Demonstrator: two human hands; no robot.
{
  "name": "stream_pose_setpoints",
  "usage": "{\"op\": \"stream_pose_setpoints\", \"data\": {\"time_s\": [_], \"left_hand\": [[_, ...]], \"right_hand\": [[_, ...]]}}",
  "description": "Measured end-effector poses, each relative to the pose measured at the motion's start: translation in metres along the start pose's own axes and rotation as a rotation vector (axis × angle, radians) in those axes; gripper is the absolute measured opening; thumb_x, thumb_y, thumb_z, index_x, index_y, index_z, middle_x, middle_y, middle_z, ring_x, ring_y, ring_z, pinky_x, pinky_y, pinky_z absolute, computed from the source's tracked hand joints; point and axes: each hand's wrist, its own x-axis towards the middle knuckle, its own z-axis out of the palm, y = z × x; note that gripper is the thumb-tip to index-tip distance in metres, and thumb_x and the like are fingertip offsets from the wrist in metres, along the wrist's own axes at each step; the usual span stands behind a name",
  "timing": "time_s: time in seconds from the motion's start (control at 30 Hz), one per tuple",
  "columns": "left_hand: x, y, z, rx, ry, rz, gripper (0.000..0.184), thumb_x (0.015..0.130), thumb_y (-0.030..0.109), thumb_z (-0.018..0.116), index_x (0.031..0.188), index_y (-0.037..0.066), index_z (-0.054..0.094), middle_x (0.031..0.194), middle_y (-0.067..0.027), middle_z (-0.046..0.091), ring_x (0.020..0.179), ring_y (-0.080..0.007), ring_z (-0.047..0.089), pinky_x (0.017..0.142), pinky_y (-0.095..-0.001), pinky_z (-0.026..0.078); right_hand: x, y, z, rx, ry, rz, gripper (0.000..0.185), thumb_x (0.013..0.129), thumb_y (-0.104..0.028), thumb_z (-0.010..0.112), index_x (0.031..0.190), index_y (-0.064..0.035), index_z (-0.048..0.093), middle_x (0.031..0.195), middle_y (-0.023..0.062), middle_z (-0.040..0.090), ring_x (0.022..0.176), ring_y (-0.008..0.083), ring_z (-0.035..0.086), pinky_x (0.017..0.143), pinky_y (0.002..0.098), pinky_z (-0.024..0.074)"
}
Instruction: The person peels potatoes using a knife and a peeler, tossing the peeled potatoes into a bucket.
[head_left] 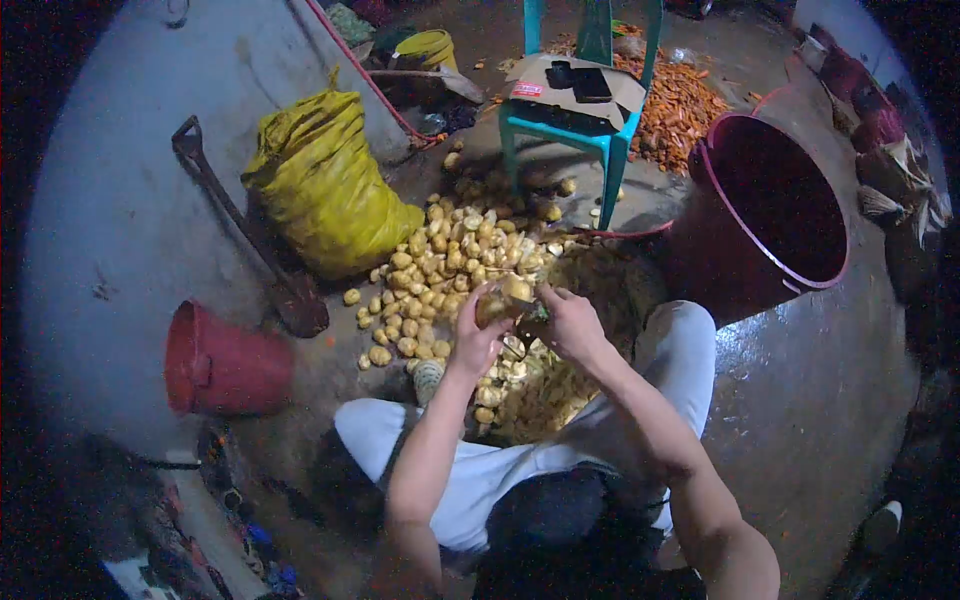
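My left hand point(474, 338) is wrapped around a potato point(490, 308), held up in front of my crossed legs. Against the potato lies a knife point(523, 308), its handle closed inside my right hand point(572, 322); the blade is only partly visible. Just beyond both hands spreads a heap of potatoes point(435, 270) on the floor. Below my hands, between my legs, is a pile of peelings point(545, 395) with some pale cut pieces among it.
A red bucket point(240, 370) lies tipped at left, near a shovel point(245, 225) and a full yellow sack point(325, 190). A large maroon tub point(700, 255) stands at right. Ahead are a green chair point(615, 140) bearing cardboard and dark devices, and an orange heap point(685, 110).
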Motion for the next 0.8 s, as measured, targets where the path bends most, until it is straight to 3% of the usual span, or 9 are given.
{"op": "stream_pose_setpoints", "data": {"time_s": [0.1,0.2,0.3,0.4,0.5,0.6,0.7,0.77,0.8], "left_hand": [[-0.020,-0.004,0.000,-0.027,0.023,-0.002,0.061,0.081,0.007,0.070,0.134,0.010,0.041,0.115,-0.0068,0.057,0.099,-0.0179,0.058,0.071,-0.0307,0.048],[-0.031,-0.014,-0.008,-0.144,-0.010,0.000,0.060,0.082,0.005,0.068,0.134,0.012,0.040,0.114,-0.0069,0.057,0.095,-0.0182,0.057,0.069,-0.0305,0.045],[-0.042,-0.018,-0.008,-0.212,0.034,0.006,0.056,0.081,0.002,0.067,0.131,0.009,0.043,0.108,-0.0093,0.058,0.084,-0.0176,0.055,0.067,-0.0299,0.042],[-0.044,-0.018,-0.010,-0.278,-0.028,0.025,0.051,0.080,0.004,0.068,0.126,0.005,0.047,0.099,-0.0109,0.059,0.078,-0.0194,0.055,0.067,-0.0316,0.043],[-0.045,-0.028,-0.035,-0.252,-0.067,0.001,0.060,0.079,0.033,0.072,0.125,0.001,0.048,0.102,-0.0100,0.058,0.080,-0.0202,0.054,0.069,-0.0331,0.043],[-0.039,-0.022,-0.033,-0.538,0.046,-0.031,0.069,0.077,0.043,0.072,0.127,0.002,0.047,0.108,-0.0103,0.057,0.086,-0.0198,0.053,0.073,-0.0325,0.043],[-0.040,-0.016,-0.031,-0.616,0.068,-0.067,0.072,0.077,0.047,0.071,0.129,0.004,0.047,0.112,-0.0110,0.057,0.090,-0.0202,0.053,0.075,-0.0322,0.043],[-0.039,-0.019,-0.038,-0.684,0.062,-0.109,0.068,0.078,0.044,0.071,0.129,0.005,0.048,0.114,-0.0115,0.057,0.094,-0.0228,0.055,0.081,-0.0348,0.047],[-0.040,-0.020,-0.037,-0.688,0.068,-0.109,0.068,0.078,0.044,0.071,0.129,0.005,0.048,0.114,-0.0115,0.057,0.094,-0.0228,0.055,0.081,-0.0348,0.047]], "right_hand": [[-0.010,-0.002,0.009,-0.060,-0.018,0.003,0.042,0.072,-0.010,0.066,0.113,-0.0078,0.053,0.102,0.0254,0.061,0.084,0.0427,0.063,0.071,0.0499,0.0516],[-0.015,-0.005,0.015,-0.098,-0.035,0.008,0.053,0.072,-0.027,0.075,0.115,-0.0045,0.054,0.097,0.0246,0.061,0.083,0.0424,0.062,0.071,0.0485,0.0510],[-0.010,0.005,0.026,-0.138,-0.066,0.034,0.051,0.070,-0.026,0.078,0.108,0.0000,0.057,0.097,0.0255,0.061,0.085,0.0429,0.062,0.072,0.0488,0.0510],[0.009,0.038,0.024,-0.068,-0.156,0.164,0.045,0.064,-0.026,0.083,0.090,0.0041,0.061,0.081,0.0255,0.064,0.075,0.0431,0.063,0.068,0.0462,0.0523],[0.010,0.056,0.036,-0.248,-0.197,0.109,0.050,0.064,-0.027,0.084,0.096,0.0036,0.062,0.075,0.0245,0.064,0.072,0.0417,0.063,0.066,0.0449,0.0523],[0.007,0.066,0.045,-0.179,-0.311,0.139,0.058,0.064,-0.030,0.084,0.106,0.0025,0.062,0.074,0.0242,0.064,0.073,0.0401,0.063,0.069,0.0450,0.0518],[-0.001,0.055,0.042,-0.143,-0.254,0.129,0.062,0.065,-0.030,0.084,0.114,0.0003,0.060,0.071,0.0227,0.063,0.072,0.0393,0.063,0.069,0.0447,0.0515],[-0.003,0.023,0.026,-0.089,-0.292,0.157,0.035,0.067,-0.011,0.077,0.095,0.0049,0.063,0.085,0.0267,0.065,0.085,0.0420,0.064,0.077,0.0464,0.0536],[-0.005,0.017,0.026,-0.090,-0.299,0.157,0.035,0.067,-0.011,0.077,0.095,0.0049,0.063,0.085,0.0267,0.065,0.085,0.0420,0.064,0.077,0.0464,0.0536]]}}
